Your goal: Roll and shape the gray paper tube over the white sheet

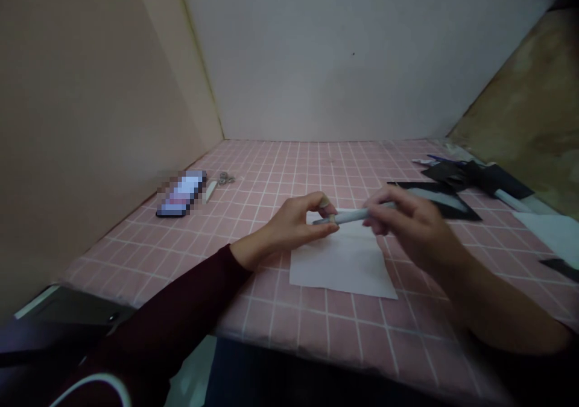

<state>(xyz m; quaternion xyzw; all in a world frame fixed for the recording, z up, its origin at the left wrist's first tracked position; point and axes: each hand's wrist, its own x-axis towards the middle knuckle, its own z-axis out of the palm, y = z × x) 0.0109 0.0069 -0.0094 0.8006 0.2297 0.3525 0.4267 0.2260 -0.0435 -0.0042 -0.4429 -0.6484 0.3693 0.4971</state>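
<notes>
A slim pale grey tube (pixel 351 216) spans the space between my two hands, a little above the paper; I cannot tell whether it is a pen or rolled paper. My left hand (pixel 302 219) pinches its darker left end between thumb and fingers. A small yellowish band shows on the tube at those fingertips, and another yellowish patch sits on a finger. My right hand (pixel 404 217) grips the other end, its fingers curled and partly blurred. Beneath the hands lies a white sheet of paper (pixel 344 268), flat on the cloth.
A pink checked cloth (pixel 271 178) covers the table. At the left are a phone (pixel 183 193), a small white strip (pixel 210 192) and some metal bits (pixel 225 178). Black paper pieces (pixel 452 175), a pale tube (pixel 511 201) and white paper (pixel 549 235) lie at the right.
</notes>
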